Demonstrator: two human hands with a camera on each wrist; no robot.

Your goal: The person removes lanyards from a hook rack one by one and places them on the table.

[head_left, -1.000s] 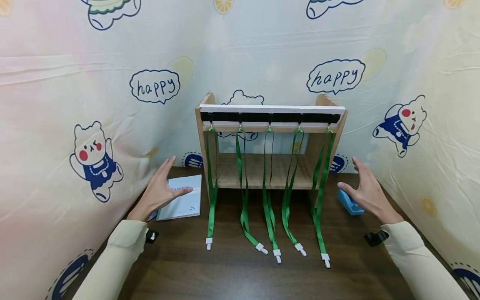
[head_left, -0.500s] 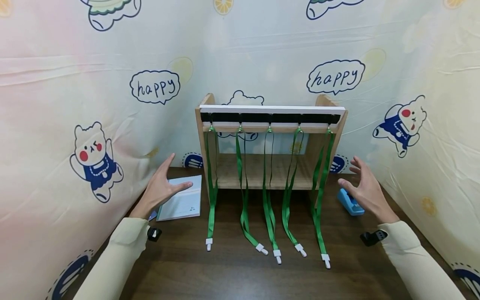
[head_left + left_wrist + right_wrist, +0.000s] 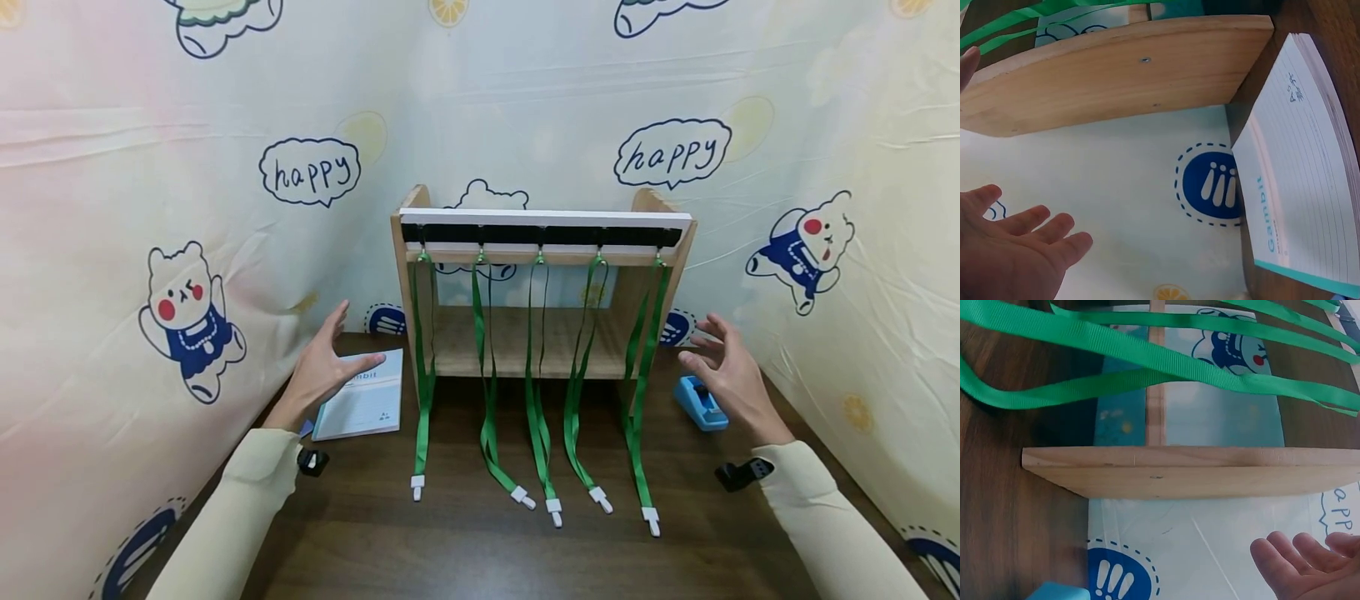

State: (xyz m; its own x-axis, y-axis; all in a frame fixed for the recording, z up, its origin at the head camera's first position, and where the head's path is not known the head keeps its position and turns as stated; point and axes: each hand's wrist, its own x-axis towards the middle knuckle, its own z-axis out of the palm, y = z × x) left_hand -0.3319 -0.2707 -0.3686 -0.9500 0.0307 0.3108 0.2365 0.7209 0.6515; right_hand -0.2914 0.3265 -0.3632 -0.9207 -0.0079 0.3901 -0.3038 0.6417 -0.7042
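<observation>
Both hands hover over the table, fingers loosely spread and nothing in them. My left hand (image 3: pixel 321 373) is above the edge of a white lined notepad (image 3: pixel 363 408), left of a wooden rack (image 3: pixel 525 333). Off the rack's right side, my right hand (image 3: pixel 733 382) is held over a small blue object (image 3: pixel 701 406) with a dark recess. Several green lanyards (image 3: pixel 534 400) hang in a row from hooks on the rack's black strip (image 3: pixel 510 235). White clips (image 3: pixel 554 510) end them, lying toward the front of the table. In the left wrist view the notepad (image 3: pixel 1304 169) stands out beside the rack's side panel (image 3: pixel 1129 72).
The dark wooden table (image 3: pixel 465 558) runs up to a printed cloth (image 3: pixel 495 108) hung behind and along both sides. A bit of something purple-blue (image 3: pixel 306 427) peeks out by the notepad's lower left corner.
My left hand has shifted slightly up and right. The right hand has drifted a little left, and its fingers are bent a bit more. Rack and lanyards stay as they were.
</observation>
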